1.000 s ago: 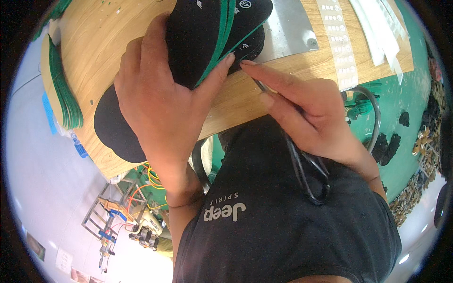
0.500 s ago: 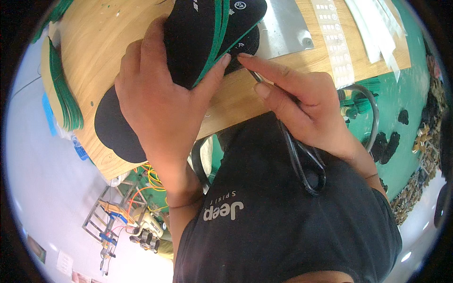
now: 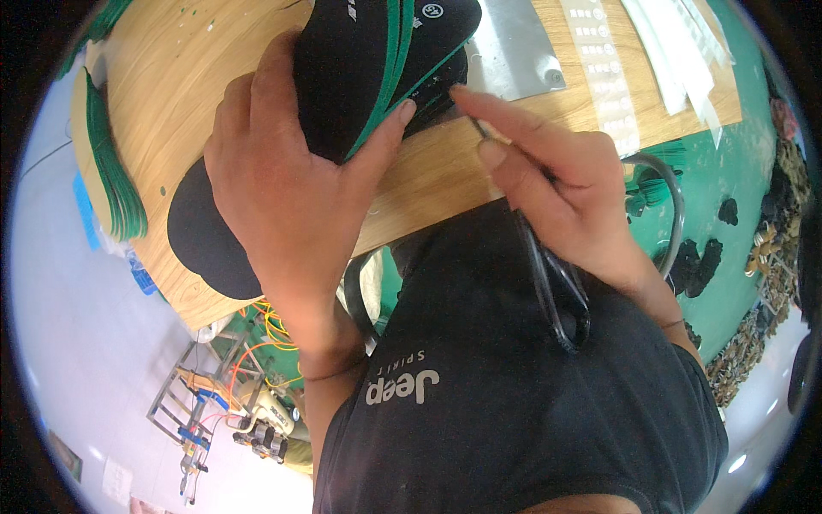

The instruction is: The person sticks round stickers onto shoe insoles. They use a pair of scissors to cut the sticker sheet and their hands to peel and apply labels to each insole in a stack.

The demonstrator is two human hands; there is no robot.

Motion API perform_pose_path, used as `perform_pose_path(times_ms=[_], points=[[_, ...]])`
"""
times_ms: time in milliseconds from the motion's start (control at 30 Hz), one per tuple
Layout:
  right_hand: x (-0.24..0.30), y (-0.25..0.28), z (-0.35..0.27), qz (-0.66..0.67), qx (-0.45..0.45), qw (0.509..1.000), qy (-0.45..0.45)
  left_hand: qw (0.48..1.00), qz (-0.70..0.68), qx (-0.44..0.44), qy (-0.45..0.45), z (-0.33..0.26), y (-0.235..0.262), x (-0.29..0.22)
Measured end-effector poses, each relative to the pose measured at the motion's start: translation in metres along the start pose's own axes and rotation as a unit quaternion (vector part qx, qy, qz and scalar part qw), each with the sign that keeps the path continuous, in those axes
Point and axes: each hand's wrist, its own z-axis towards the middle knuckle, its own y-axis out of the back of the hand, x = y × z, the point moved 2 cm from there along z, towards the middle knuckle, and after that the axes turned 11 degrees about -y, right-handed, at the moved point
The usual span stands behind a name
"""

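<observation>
1. Black cloth of the person's shirt (image 3: 531, 420), marked with pale lettering, fills the lower middle
2. The right hand (image 3: 572, 182) has thumb and fingers clamped on a dark looped tool (image 3: 541, 274); whether its forefinger touches the work, I cannot tell
3. The left hand (image 3: 282, 171) grips the black pieces (image 3: 342, 77) with green edging over the table, thumb at one side, fingers at the other
4. A black rounded piece (image 3: 205, 236) lies beside that hand, partly hidden
5. The light-brown wood-grained table (image 3: 171, 94) bears a shiny grey sheet (image 3: 518, 51), a label strip (image 3: 602, 77), white strips (image 3: 672, 60) and, at its left edge, a green-edged bundle (image 3: 111, 167)
6. Dark scraps (image 3: 695, 267) lie on the green floor (image 3: 736, 163), near a mottled heap (image 3: 766, 265)
7. A metal frame (image 3: 175, 390) stands lower left, beside orange and yellow hoses (image 3: 276, 330)
</observation>
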Motion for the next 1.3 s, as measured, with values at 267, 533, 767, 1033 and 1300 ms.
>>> perform_pose_path(times_ms=[267,533,767,1033,1300], points=[[0.008,0.003,-0.001,-0.02,0.023,0.999,0.026,1.0,-0.006,-0.003,0.008,0.002,0.0,0.001],[-0.003,0.011,-0.001,-0.018,-0.011,1.0,0.002,1.0,-0.002,0.011,0.005,0.003,-0.001,-0.002],[0.001,0.005,0.0,-0.018,-0.011,1.0,0.021,1.0,-0.017,0.013,0.015,0.002,0.001,0.0],[0.005,0.0,-0.002,-0.012,0.042,0.999,0.022,1.0,-0.017,0.007,0.004,0.002,-0.001,0.001],[0.003,0.0,0.001,-0.027,0.007,0.999,0.033,1.0,-0.009,0.003,-0.001,0.0,0.001,0.001]])
